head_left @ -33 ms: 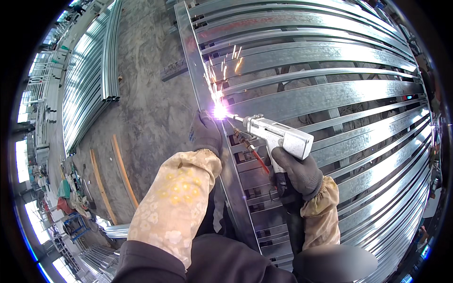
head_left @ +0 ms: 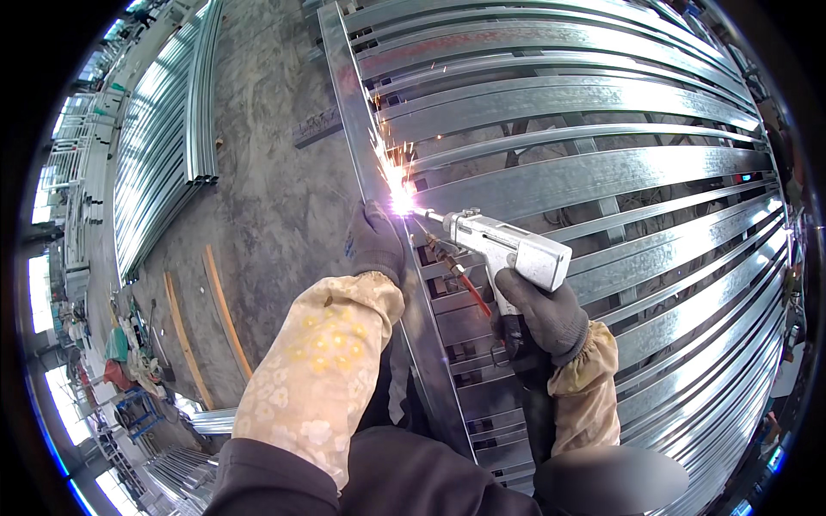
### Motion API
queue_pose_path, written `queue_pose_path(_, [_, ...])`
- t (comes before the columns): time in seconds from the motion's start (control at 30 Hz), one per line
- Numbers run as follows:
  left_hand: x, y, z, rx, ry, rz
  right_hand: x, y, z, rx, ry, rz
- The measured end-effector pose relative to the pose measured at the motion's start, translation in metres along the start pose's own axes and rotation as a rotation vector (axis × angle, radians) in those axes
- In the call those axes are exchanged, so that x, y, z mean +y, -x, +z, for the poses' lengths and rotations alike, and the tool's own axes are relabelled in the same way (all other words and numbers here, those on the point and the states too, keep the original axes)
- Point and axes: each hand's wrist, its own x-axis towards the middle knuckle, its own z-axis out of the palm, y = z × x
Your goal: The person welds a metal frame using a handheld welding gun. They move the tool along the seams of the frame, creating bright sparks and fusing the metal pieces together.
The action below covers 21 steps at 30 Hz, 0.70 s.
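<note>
In my gloved right hand is a silver handheld welding gun, gripped by its handle, its nozzle aimed left. Bright violet-white light and orange sparks come from its tip, at the edge of a long flat metal tube. My left hand, in a dark glove, is closed round the left side of that tube, just below the glare; its fingertips are partly hidden. A thin red hose with a brass fitting runs beneath the gun. Many parallel galvanized tubes meet the long tube from the right.
A thick black cable trails down from the gun's handle. Beyond the concrete floor at left lies a stack of shiny metal profiles. Two wooden strips rest on the floor. A dark metal bar sticks out left of the long tube.
The spark spray has changed shape: the high streaks at the upper right have faded, and sparks now cluster nearer the tip. Both hands and the gun look unmoved.
</note>
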Motion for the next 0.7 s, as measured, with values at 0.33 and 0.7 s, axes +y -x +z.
queue_pose_path(0.33, [-0.014, -0.006, 0.003, 0.026, -0.011, 0.014, 0.001, 0.002, 0.002, 0.007, 0.034, -0.002])
queue_pose_path(0.7, [-0.005, -0.004, 0.000, -0.033, -0.030, -0.027, 0.006, 0.004, -0.002, -0.007, 0.046, -0.006])
